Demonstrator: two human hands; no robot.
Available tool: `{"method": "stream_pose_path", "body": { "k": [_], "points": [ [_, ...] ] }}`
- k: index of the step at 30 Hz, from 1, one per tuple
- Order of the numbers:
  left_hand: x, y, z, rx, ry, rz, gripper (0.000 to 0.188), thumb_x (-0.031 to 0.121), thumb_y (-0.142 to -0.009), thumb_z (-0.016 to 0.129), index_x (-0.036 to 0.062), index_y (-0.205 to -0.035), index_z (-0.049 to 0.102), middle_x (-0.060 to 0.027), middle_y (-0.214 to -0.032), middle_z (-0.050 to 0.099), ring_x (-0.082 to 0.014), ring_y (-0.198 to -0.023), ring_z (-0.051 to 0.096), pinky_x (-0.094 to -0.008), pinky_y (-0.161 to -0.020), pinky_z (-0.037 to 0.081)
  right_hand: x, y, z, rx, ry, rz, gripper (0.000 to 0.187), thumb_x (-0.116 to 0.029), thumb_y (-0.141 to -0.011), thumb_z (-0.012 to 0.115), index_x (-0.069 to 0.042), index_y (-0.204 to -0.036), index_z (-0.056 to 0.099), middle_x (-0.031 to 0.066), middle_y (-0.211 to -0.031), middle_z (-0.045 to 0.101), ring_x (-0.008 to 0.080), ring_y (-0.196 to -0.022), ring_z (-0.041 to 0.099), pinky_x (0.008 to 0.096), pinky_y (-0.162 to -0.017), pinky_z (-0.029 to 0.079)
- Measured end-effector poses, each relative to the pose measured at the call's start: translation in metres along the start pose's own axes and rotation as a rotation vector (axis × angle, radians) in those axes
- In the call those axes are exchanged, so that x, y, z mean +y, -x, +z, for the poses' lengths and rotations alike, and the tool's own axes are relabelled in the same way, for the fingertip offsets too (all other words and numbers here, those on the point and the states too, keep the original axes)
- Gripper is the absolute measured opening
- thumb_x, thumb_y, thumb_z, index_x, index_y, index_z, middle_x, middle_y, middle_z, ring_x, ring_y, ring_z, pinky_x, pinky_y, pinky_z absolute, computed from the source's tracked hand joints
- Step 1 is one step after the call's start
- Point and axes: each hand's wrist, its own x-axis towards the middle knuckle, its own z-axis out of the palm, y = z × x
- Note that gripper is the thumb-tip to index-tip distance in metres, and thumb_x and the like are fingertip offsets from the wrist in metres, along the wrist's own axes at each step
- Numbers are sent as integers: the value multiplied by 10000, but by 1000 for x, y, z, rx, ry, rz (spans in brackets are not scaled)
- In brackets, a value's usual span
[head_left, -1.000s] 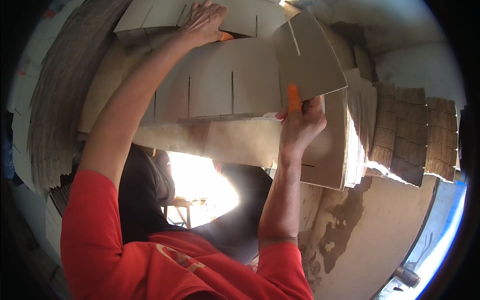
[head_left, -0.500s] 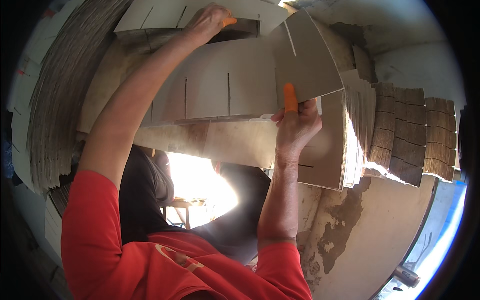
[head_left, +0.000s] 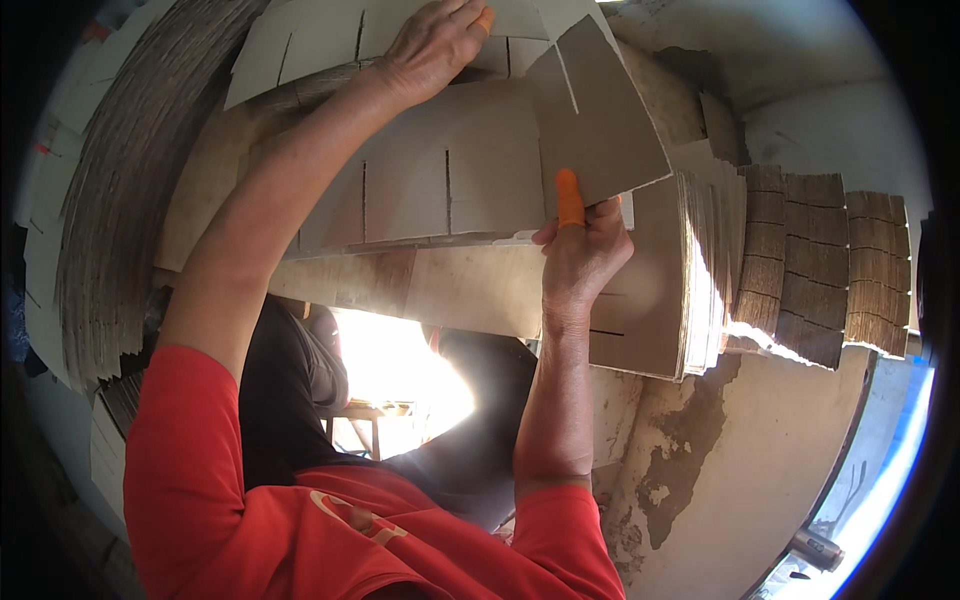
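Observation:
My right hand (head_left: 590,245), with an orange finger cover on its thumb, pinches the near edge of a grey cardboard piece (head_left: 600,115) that has one slot. That piece stands tilted at the right end of a long slotted cardboard strip (head_left: 405,190) lying across in front of me. My left hand (head_left: 437,50) reaches to the far side, its fingers closed at another slotted cardboard strip (head_left: 320,40) there. An orange cover shows on one of its fingers; the fingertips are partly hidden.
Stacked cardboard (head_left: 700,265) stands just right of my right hand, with bundles of slotted strips (head_left: 815,265) beyond it. A tall, curving cardboard stack (head_left: 130,190) fills the left side. Below the strips is a pale board (head_left: 470,285). A metal cylinder (head_left: 816,550) lies at lower right.
My left hand has moved slightly right and farther away, over the far strip. My right hand and the tilted cardboard piece have shifted a little left.

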Motion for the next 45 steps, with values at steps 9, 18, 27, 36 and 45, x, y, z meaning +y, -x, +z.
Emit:
{"method": "stream_pose_path", "body": {
  "k": [9,18,27,36,45],
  "points": [
    [21,2,-20,-38,17,78,375,-31,-677,601,-55,-1051,600,-99,-1088,566,-228,-870,555,-321,-743,521,-4,1,3,-20,57,1,126,81,-827,623,20,-885,530,17,-712,565,45,-628,476,176,-572,438],
    [50,3,-71,-163,64,153,389,27,-677,621,-65,-1054,625,-145,-1112,591,-232,-897,560,-341,-770,516,-11,8,10,60,147,-247,449,15,-863,616,2,-1282,455,74,-673,642,86,-527,591,239,-516,488],
    [101,5,-159,-345,272,97,274,34,-712,596,-57,-969,625,-122,-939,593,-240,-872,573,-351,-713,502,-45,24,5,34,537,-432,777,46,-844,513,-37,-1495,96,201,-769,629,304,-540,588,366,-569,504],
    [50,-11,-196,-386,441,-277,290,175,-796,699,-25,-996,634,-157,-957,652,-333,-956,594,-408,-856,461,-109,-14,15,-319,830,-640,298,40,-807,494,124,-1089,540,251,-765,624,403,-763,641,462,-639,512],
    [28,60,-228,-486,348,-478,574,206,-835,671,-9,-1323,458,-150,-1377,458,-293,-1326,356,-374,-1072,337,-52,-48,26,-488,453,29,399,-69,-819,583,-13,-1214,579,154,-795,669,244,-619,663,315,-503,519]
  ]
}}
